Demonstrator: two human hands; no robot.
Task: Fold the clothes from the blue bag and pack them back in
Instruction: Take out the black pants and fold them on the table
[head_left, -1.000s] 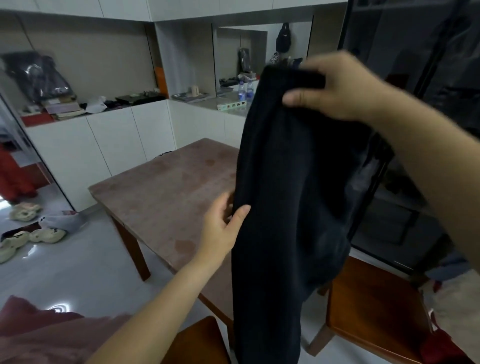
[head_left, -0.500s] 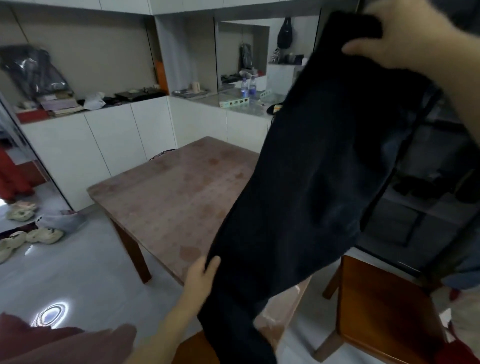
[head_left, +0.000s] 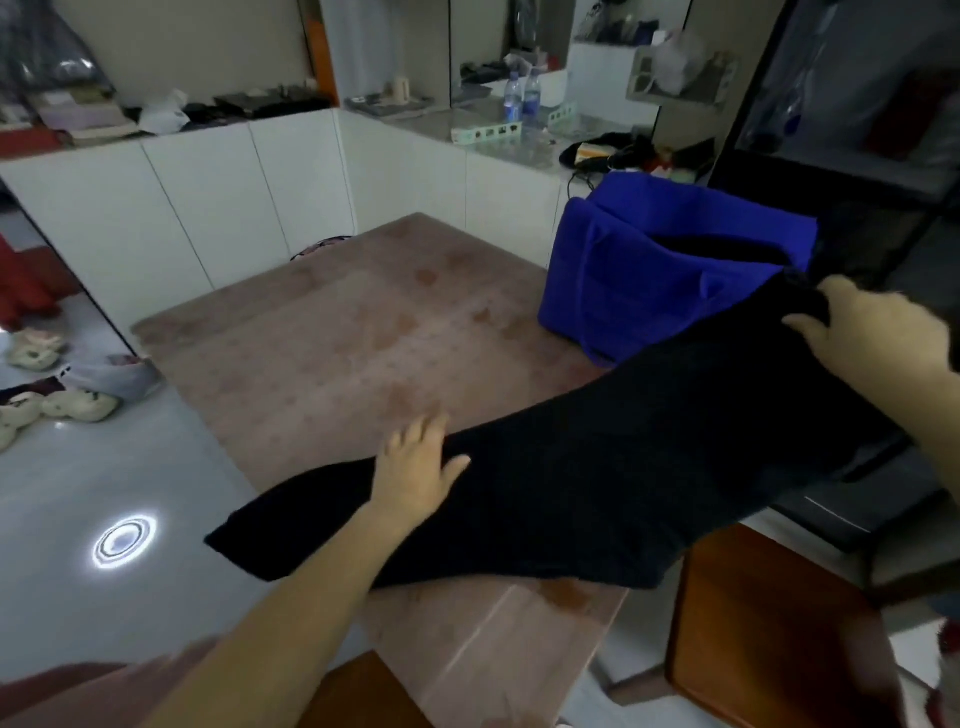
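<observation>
A long black garment (head_left: 597, 483) stretches across the near part of the brown table (head_left: 332, 338), from its left edge up to the right. My right hand (head_left: 872, 332) grips the garment's upper end, raised off the table beside the blue bag (head_left: 644, 280). My left hand (head_left: 415, 467) lies flat on the garment's lower part, fingers spread, pressing it onto the table. The blue bag stands open at the table's far right corner, with dark cloth showing inside.
A wooden chair (head_left: 769, 634) stands at the right of the table, another chair's edge (head_left: 363, 691) shows at the near side. White cabinets (head_left: 234, 182) with cluttered tops run behind. Slippers (head_left: 57, 405) lie on the shiny floor at left.
The garment hung upright in front of me; it has come down and now lies across the table. My right hand dropped to bag height, and my left hand went from its hem to flat on top.
</observation>
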